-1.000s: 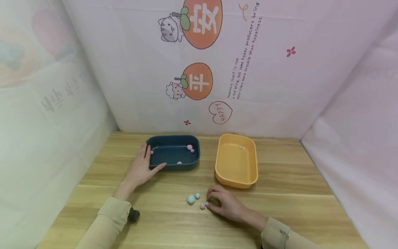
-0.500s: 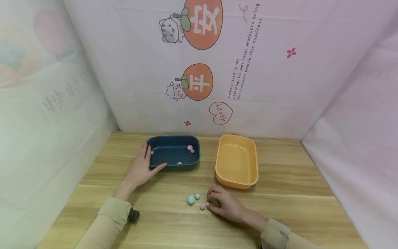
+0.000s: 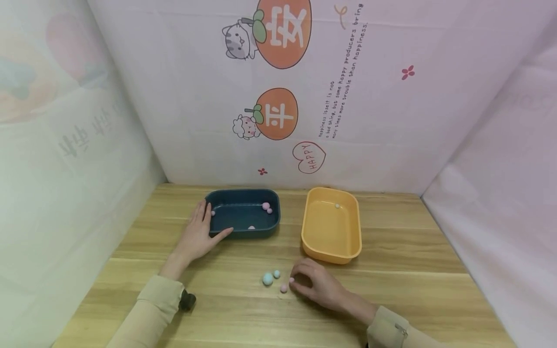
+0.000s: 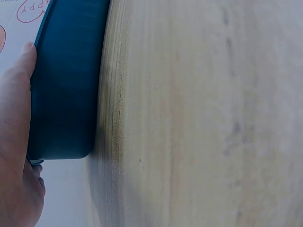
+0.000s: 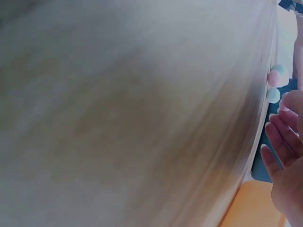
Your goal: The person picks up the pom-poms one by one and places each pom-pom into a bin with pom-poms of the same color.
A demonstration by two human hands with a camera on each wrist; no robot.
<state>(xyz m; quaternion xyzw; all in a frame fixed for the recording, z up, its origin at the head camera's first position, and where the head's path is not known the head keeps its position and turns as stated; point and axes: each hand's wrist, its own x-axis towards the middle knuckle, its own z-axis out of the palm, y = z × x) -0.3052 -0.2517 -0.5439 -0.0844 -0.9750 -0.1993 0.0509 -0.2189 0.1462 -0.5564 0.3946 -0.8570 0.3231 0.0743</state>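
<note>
Small pale balls, apparently soft, lie on the wooden table. My right hand pinches a tiny pink ball between thumb and fingertips, just off the tabletop. Beside it on the wood are another pink ball, a larger pale blue ball and a smaller blue one. My left hand rests on the left end of a dark blue tray, thumb stretched along the near side, fingers over the left rim. In the left wrist view, the thumb touches the tray's outer wall.
Inside the blue tray are several pink balls, such as a pink ball at its right end. To its right stands a yellow tray holding one pale ball. White printed cloth walls the table on three sides.
The right hand has lifted the tiny pink ball slightly, moving it away from the other pink ball. My left hand and both trays stay where they were.
</note>
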